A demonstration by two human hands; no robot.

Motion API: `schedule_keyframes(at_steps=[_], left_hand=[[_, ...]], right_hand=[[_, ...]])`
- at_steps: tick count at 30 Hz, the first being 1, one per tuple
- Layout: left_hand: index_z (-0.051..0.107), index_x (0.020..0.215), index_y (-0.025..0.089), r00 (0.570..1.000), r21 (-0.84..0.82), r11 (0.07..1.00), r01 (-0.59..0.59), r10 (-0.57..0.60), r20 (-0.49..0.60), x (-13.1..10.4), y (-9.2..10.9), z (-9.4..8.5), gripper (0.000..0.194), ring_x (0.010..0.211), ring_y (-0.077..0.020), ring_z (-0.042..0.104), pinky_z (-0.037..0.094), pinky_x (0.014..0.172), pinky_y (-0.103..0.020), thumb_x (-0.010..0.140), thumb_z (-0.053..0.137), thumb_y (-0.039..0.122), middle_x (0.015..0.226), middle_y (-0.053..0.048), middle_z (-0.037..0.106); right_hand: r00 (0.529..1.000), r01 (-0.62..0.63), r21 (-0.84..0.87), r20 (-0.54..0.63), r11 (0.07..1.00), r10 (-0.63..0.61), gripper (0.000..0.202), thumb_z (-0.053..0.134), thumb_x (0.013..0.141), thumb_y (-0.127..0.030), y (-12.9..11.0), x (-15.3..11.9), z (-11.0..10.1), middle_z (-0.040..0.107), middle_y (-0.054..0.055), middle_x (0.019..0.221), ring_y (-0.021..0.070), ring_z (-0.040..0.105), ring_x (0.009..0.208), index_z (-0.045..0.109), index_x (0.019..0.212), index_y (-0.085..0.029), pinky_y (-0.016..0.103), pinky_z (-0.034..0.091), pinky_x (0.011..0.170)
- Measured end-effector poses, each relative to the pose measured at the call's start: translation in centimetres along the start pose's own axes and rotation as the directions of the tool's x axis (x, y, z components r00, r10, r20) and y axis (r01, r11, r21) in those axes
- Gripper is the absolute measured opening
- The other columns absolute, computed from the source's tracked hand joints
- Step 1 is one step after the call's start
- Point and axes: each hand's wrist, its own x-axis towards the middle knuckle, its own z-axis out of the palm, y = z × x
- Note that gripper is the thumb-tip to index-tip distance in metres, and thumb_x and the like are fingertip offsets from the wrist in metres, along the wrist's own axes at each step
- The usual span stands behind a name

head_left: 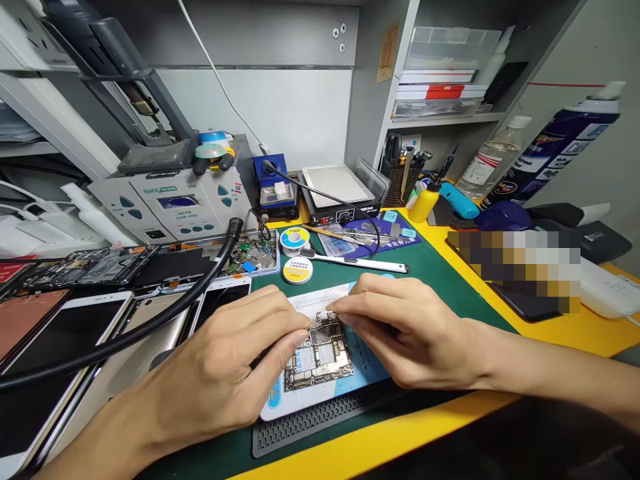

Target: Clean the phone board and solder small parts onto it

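A phone circuit board (323, 337), packed with chips and metal shields, lies on a white and blue sheet (367, 370). My left hand (240, 353) is closed, thumb and forefinger pinched together at the board's upper left edge. At its upper right corner, the fingertips of my right hand (413, 330) press together on the board. My fingers hide small parts of both edges. Beneath the sheet, a grey honeycomb-patterned pad (310, 427) sticks out toward me.
Phones (75, 333) and a thick black hose (150, 340) lie left, before a hot air station (175, 200). Behind my hands are a brush (360, 262), a solder spool (295, 239), a parts tray (253, 257) and a heating plate (340, 200). A yellow bottle (425, 202) stands right.
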Motion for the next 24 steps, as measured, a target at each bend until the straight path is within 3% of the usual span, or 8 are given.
schedule_keyframes(at_steps=[4, 8, 15, 24], left_hand=[[0.067, 0.112, 0.016, 1.000, -0.004, 1.000, 0.007, -0.007, 0.004, -0.2, -0.1, 0.0, 0.019, 0.086, -0.0139, 0.060, 0.050, 0.078, -0.027, 0.104, 0.054, 0.005, 0.095, -0.004, 0.069], [0.067, 0.110, 0.017, 1.000, 0.003, 1.000, 0.019, -0.019, 0.001, -0.4, -0.2, 0.2, 0.020, 0.084, -0.0136, 0.059, 0.048, 0.076, -0.027, 0.104, 0.053, 0.004, 0.092, -0.003, 0.067], [0.067, 0.109, 0.018, 1.000, 0.012, 1.000, 0.019, -0.018, -0.009, -0.3, -0.1, 0.2, 0.020, 0.081, -0.0149, 0.060, 0.048, 0.073, -0.028, 0.104, 0.051, 0.006, 0.090, -0.003, 0.066], [0.066, 0.110, 0.018, 1.000, 0.003, 1.000, 0.005, -0.005, -0.028, -0.3, -0.1, 0.3, 0.022, 0.081, -0.0150, 0.059, 0.047, 0.073, -0.028, 0.103, 0.051, 0.004, 0.090, -0.003, 0.066]], right_hand=[[0.996, -0.078, 0.199, -0.014, 0.977, 0.083, 0.021, 0.059, 0.100, -0.004, -0.5, 0.7, -0.8, 0.072, 0.013, 0.081, 0.0155, 0.061, 0.069, 0.077, 0.109, 0.003, 0.027, 0.050, 0.064], [0.987, -0.150, 0.268, -0.011, 0.952, 0.159, 0.020, 0.061, 0.102, -0.008, -0.9, 0.9, -1.2, 0.077, 0.013, 0.084, 0.0143, 0.065, 0.073, 0.079, 0.106, -0.001, 0.024, 0.053, 0.068], [0.955, -0.287, 0.291, 0.019, 0.912, 0.295, 0.021, 0.062, 0.102, -0.015, -1.1, 1.0, -1.5, 0.080, 0.010, 0.085, 0.0139, 0.067, 0.071, 0.081, 0.102, -0.007, 0.023, 0.054, 0.064], [0.958, -0.266, 0.281, -0.026, 0.922, 0.285, 0.020, 0.063, 0.100, -0.013, -1.2, 1.3, -1.6, 0.079, 0.009, 0.081, 0.0115, 0.066, 0.068, 0.082, 0.099, -0.004, 0.019, 0.052, 0.062]])
